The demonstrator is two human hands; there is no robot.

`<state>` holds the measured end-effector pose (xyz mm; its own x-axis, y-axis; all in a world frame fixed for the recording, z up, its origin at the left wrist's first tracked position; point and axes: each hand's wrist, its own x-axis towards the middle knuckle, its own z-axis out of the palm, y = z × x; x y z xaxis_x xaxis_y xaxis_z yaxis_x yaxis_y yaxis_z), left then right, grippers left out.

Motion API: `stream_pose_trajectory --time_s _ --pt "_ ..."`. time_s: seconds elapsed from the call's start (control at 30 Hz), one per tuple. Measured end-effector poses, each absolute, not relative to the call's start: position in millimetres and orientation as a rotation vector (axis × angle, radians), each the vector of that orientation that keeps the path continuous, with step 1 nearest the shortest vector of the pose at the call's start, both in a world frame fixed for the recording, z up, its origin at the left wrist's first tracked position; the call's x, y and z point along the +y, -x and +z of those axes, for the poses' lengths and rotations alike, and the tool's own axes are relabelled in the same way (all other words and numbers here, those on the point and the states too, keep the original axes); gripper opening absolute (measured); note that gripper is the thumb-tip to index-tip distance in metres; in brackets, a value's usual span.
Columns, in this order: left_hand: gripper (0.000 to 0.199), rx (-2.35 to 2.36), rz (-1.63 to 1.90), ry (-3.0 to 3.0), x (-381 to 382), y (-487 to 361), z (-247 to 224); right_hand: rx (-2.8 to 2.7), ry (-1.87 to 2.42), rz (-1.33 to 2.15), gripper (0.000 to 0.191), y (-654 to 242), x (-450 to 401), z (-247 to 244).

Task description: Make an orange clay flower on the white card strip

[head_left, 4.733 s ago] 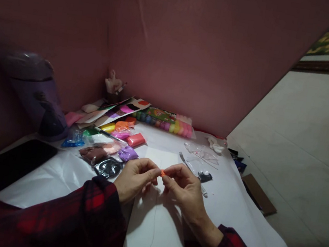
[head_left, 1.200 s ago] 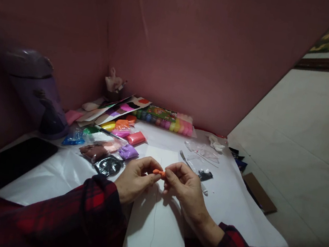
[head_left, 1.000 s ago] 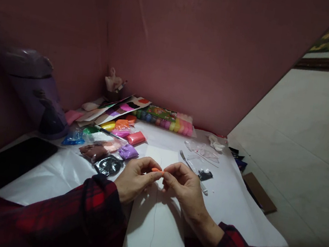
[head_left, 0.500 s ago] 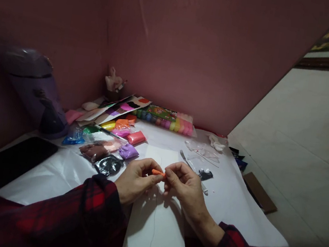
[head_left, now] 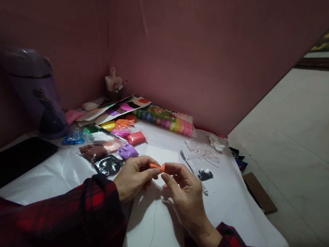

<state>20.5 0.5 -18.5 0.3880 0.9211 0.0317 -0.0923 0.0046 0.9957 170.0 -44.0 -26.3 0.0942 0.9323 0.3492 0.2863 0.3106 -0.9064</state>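
A small piece of orange modelling clay (head_left: 157,166) is held up above the white sheet. My left hand (head_left: 136,177) pinches it between thumb and forefinger, its left end sticking out over the thumb. At the clay's right end, the curled fingers of my right hand (head_left: 185,188) grip it loosely, forefinger against it and thumb just below. Under both hands lies a long white strip (head_left: 138,235), with a thin dark thread or line (head_left: 153,229) along its length.
Bagged clay, including purple (head_left: 128,151), black (head_left: 109,165) and red (head_left: 136,137), lies at left. A pack of coloured clay (head_left: 165,119) stands behind. At right are a fork (head_left: 187,160) and plastic wrappers (head_left: 200,150). A purple container (head_left: 37,92) and dark flat object (head_left: 10,162) sit far left.
The orange clay has shifted slightly up and left, and its right end now shows a bent or rounded lump. My right thumb and forefinger have loosened and parted a little.
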Motion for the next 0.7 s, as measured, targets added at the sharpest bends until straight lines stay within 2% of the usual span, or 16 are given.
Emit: stream_pose_trajectory --time_s 0.27,0.7 --pt "0.036 0.721 0.867 -1.382 -3.0 -18.5 -17.4 -1.558 1.203 0.518 0.011 -171.7 -42.7 -23.0" --pt "0.024 0.804 1.010 -1.296 -0.7 -20.0 -16.4 -1.572 1.086 0.655 0.010 -170.7 -44.6 -22.5"
